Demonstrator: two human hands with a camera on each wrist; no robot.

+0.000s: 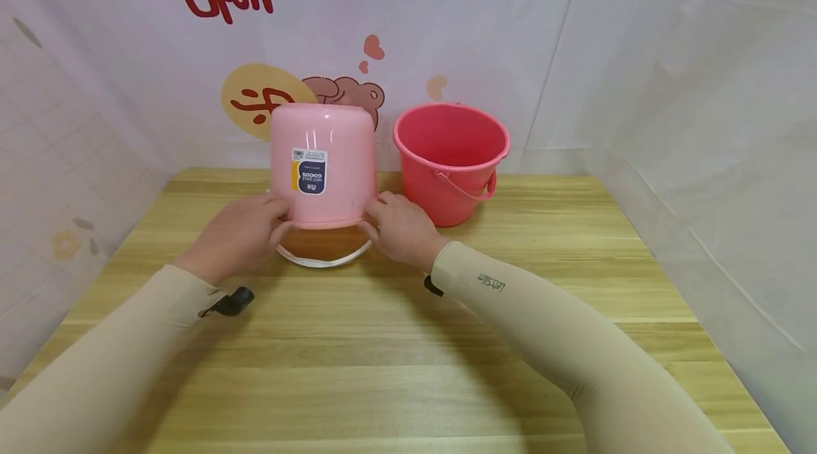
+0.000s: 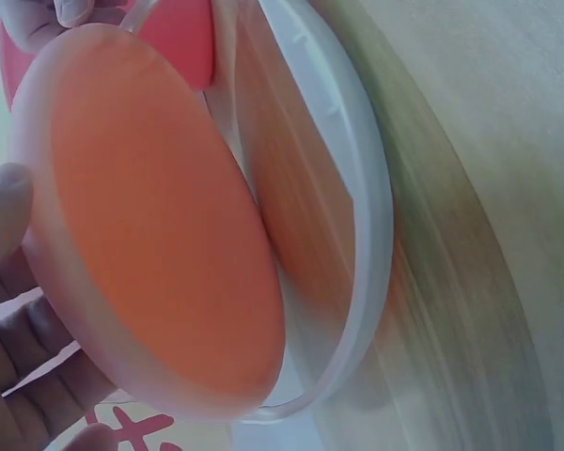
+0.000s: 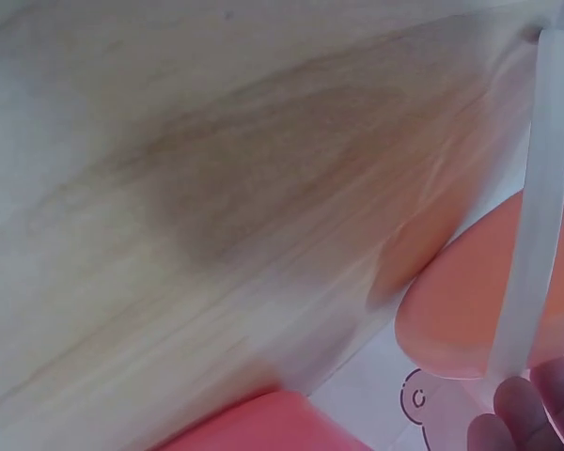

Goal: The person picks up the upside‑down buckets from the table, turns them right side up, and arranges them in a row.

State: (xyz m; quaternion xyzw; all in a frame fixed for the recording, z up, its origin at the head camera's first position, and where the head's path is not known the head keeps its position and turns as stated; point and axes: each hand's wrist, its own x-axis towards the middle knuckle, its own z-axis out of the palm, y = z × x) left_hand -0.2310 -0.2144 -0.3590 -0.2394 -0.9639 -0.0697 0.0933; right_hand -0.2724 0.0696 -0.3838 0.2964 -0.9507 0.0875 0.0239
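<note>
A light pink bucket (image 1: 323, 163) is held upside down, its label inverted and its rim facing down. My left hand (image 1: 249, 230) grips the rim on the left side; in the left wrist view the thumb (image 2: 5, 211) shows at the near edge with fingers behind. On the opposite side, my right hand (image 1: 405, 230) holds the rim. A white handle (image 1: 322, 262) hangs in a curve below the bucket, between the hands. The bucket's inside looks orange in both wrist views. Just right of my right hand stands a darker pink-red bucket (image 1: 440, 177), upright with its mouth up.
Both buckets are toward the back of a wood-grain table (image 1: 396, 369). A white printed curtain (image 1: 510, 35) rises behind it, and pale sheets hang at both sides. The red bucket's handle (image 1: 469, 188) droops down its front right.
</note>
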